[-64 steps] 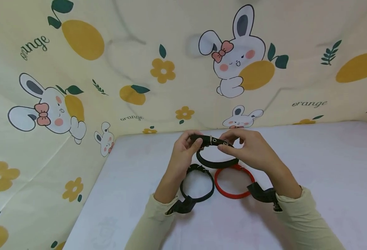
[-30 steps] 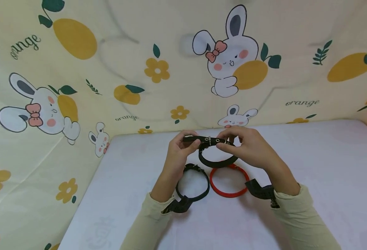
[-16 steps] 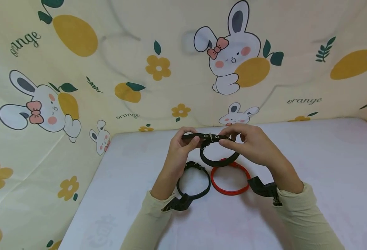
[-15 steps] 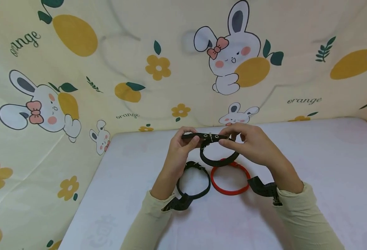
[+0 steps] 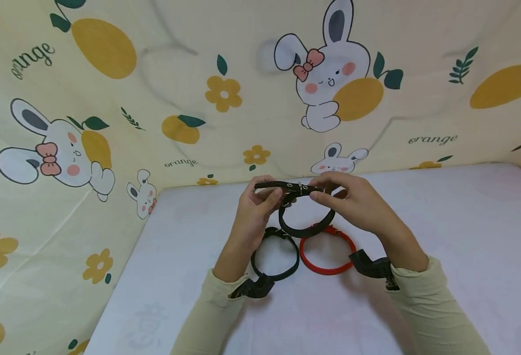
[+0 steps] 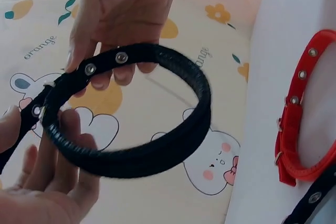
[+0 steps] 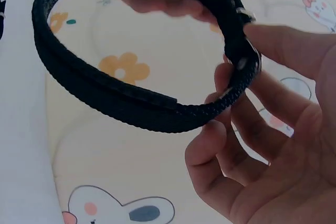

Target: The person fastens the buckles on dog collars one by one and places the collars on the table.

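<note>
A black collar (image 5: 307, 231) with metal eyelets and a buckle hangs in a loop above the table, held by both hands. My left hand (image 5: 252, 214) pinches its free strap end between thumb and fingers, left of the buckle. Opposite it, my right hand (image 5: 353, 202) pinches the strap just right of the buckle. In the left wrist view, two eyelets show on the loop near the right hand (image 6: 126, 19), and another lies by the buckle. The right wrist view has the collar's padded inner side (image 7: 105, 93) facing the camera.
Below the hands, a second black collar (image 5: 297, 264) and a red collar (image 5: 327, 271) lie buckled in rings side by side on the white table (image 5: 189, 246). Behind stands a cloth backdrop (image 5: 251, 64) printed with rabbits and oranges.
The strap end has slid leftward through the buckle, with one eyelet now left of it. The left hand tilts the end up slightly from the loop. The collars on the table stay put.
</note>
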### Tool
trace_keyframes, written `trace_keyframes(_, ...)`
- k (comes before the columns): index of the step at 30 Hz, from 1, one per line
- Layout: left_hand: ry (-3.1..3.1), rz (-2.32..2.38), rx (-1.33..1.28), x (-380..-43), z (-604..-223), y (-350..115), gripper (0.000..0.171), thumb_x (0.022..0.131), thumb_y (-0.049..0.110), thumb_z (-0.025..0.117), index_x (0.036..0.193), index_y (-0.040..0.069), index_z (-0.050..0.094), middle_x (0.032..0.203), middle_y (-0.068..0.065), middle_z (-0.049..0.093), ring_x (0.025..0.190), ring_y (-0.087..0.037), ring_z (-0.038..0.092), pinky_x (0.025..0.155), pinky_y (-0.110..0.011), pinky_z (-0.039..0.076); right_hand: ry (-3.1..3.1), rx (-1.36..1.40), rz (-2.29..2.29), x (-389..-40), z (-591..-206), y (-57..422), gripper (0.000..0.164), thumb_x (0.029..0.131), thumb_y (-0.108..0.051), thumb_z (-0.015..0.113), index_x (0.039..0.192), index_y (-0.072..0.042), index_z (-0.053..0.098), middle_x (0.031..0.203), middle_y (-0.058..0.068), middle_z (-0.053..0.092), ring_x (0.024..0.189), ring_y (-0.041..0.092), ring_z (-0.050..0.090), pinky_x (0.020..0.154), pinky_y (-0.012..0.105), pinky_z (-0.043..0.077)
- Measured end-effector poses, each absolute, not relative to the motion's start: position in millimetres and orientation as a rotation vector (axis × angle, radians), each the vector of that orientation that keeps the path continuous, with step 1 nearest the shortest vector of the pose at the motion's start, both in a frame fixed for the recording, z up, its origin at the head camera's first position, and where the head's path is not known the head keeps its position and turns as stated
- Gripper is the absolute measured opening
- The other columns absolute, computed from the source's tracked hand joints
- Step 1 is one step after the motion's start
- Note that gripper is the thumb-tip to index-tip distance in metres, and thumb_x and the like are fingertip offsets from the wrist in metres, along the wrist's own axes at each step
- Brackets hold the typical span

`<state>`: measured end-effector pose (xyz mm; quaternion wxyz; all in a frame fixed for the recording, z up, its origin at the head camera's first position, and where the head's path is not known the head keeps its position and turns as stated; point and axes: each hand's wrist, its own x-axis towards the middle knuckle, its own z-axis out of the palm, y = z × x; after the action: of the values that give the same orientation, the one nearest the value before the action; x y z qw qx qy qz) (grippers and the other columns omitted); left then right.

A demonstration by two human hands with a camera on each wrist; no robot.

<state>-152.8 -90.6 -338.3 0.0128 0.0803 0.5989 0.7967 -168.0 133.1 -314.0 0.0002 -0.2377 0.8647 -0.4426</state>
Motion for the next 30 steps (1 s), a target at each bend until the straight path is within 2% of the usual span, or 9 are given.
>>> trace_keyframes(4, 1.912, 2.471, 0.281, -153, -340, -88, 0.024, 0.095, -0.001, 0.062, 0.118, 0.008, 0.059, 0.103, 0.005, 0.071, 0.091, -0.011, 0.071, 0.092, -0.030, 0.056, 2.665, -0.654, -1.459, -167, -312, 132, 0.028, 0.098, -0.036, 0.062, 0.120, -0.019, 0.066, 0.112, 0.002, 0.067, 0.106, 0.020, 0.060, 0.087, 0.040, 0.051)
trace_keyframes(7, 2.043, 2.430, 0.288, -151, -340, -86, 0.027, 0.094, 0.003, 0.066, 0.120, 0.000, 0.062, 0.105, 0.001, 0.069, 0.090, -0.011, 0.070, 0.091, -0.029, 0.057, 2.644, -0.595, -1.496, -167, -312, 132, 0.032, 0.099, -0.038, 0.061, 0.123, -0.017, 0.064, 0.120, 0.004, 0.066, 0.113, 0.022, 0.059, 0.093, 0.043, 0.048)
trace_keyframes(9, 2.130, 2.404, 0.290, -150, -340, -84, 0.027, 0.093, 0.006, 0.068, 0.120, -0.001, 0.065, 0.105, -0.002, 0.069, 0.089, -0.012, 0.070, 0.089, -0.029, 0.058, 2.633, -0.577, -1.513, -167, -311, 131, 0.033, 0.098, -0.038, 0.061, 0.124, -0.017, 0.064, 0.122, 0.005, 0.065, 0.114, 0.023, 0.059, 0.095, 0.045, 0.047)
trace_keyframes(16, 2.361, 2.327, 0.373, -148, -340, -81, 0.024, 0.093, 0.004, 0.066, 0.117, 0.002, 0.072, 0.109, -0.013, 0.068, 0.086, -0.010, 0.070, 0.085, -0.031, 0.060, 2.626, -0.572, -1.511, -167, -311, 130, 0.032, 0.098, -0.037, 0.062, 0.123, -0.016, 0.064, 0.116, 0.006, 0.066, 0.111, 0.022, 0.059, 0.094, 0.044, 0.048)
trace_keyframes(23, 2.492, 2.355, 0.443, -149, -344, -80, 0.023, 0.090, 0.000, 0.068, 0.112, 0.000, 0.074, 0.105, -0.017, 0.068, 0.079, -0.010, 0.066, 0.080, -0.027, 0.059, 2.627, -0.699, -1.472, -170, -313, 133, 0.028, 0.099, -0.031, 0.063, 0.122, -0.017, 0.065, 0.112, 0.003, 0.066, 0.105, 0.018, 0.060, 0.090, 0.038, 0.048)
trace_keyframes(30, 2.544, 2.383, 0.443, -148, -344, -78, 0.022, 0.089, -0.003, 0.067, 0.110, -0.002, 0.075, 0.103, -0.019, 0.066, 0.077, -0.011, 0.063, 0.075, -0.024, 0.058, 2.644, -0.791, -1.429, -172, -314, 134, 0.027, 0.098, -0.027, 0.064, 0.123, -0.017, 0.065, 0.108, 0.002, 0.067, 0.101, 0.017, 0.061, 0.090, 0.037, 0.049)
